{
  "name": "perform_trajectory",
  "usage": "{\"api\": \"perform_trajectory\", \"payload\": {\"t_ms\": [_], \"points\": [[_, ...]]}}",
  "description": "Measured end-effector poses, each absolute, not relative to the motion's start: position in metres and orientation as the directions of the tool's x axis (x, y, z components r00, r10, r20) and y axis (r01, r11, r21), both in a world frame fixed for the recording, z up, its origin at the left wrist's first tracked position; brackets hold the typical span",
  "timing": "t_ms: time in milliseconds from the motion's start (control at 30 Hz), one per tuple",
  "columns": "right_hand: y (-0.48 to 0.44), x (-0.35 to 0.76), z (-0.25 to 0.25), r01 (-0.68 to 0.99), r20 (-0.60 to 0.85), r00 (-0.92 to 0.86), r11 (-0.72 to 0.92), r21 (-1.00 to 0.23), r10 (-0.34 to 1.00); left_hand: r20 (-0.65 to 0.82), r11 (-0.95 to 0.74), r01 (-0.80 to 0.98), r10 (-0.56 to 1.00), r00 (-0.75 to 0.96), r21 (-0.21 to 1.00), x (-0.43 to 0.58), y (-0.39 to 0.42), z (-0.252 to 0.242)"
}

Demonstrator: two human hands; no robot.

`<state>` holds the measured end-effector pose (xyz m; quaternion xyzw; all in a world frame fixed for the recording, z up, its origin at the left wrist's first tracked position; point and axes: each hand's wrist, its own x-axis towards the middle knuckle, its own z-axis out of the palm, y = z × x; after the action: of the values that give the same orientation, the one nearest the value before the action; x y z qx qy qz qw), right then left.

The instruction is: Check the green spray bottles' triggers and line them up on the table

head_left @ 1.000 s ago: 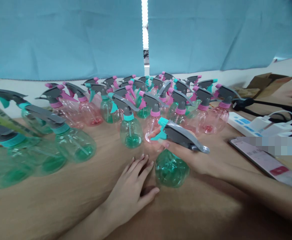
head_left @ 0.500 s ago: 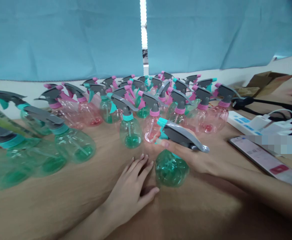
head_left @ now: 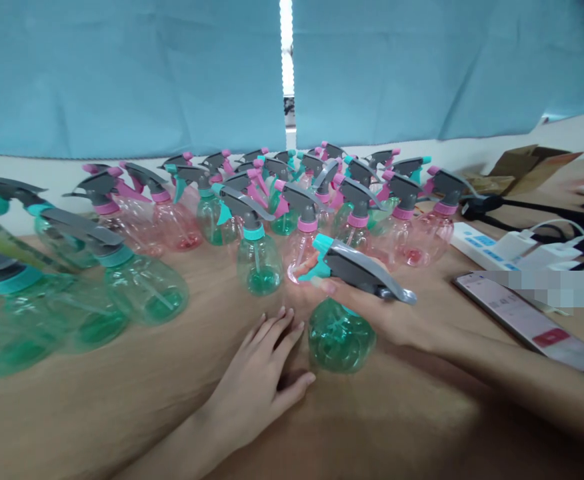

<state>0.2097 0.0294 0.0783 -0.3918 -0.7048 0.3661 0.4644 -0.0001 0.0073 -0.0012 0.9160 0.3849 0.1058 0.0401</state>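
The round bottle of clear green plastic [head_left: 341,340] is standing on the brown counter [head_left: 182,380], and its grey plastic spray head [head_left: 362,270] is already sitting on top, so no part is seeming to be missing. The right hand [head_left: 379,317] is grasping it below the spray head, with fingers at the teal trigger [head_left: 317,269]; I judge that the pumping is still continuing and the letting go is remaining. The left hand [head_left: 255,390] is lying released and spread, holding nothing. Compared with half a second ago, the trigger is standing further forward, while the left hand is staying in place.
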Motion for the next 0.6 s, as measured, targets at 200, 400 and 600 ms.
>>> {"api": "perform_trajectory", "payload": {"t_ms": [200,400,600], "points": [[0.0275,0.2105,0.0839,0.215,0.298,-0.315,0.374,-0.902,0.901,0.155,-0.697,0.696,0.717,0.679,0.173,0.0002,0.0070,-0.0005],[0.0300,0.2101,0.0763,0.123,0.342,-0.300,0.392,-0.912,0.890,0.142,-0.693,0.701,0.721,0.678,0.170,-0.0002,0.0072,0.0001],[0.0294,0.2096,0.0767,0.163,0.368,-0.273,0.420,-0.893,0.889,0.145,-0.699,0.696,0.715,0.684,0.162,-0.0006,0.0069,-0.0006]]}}
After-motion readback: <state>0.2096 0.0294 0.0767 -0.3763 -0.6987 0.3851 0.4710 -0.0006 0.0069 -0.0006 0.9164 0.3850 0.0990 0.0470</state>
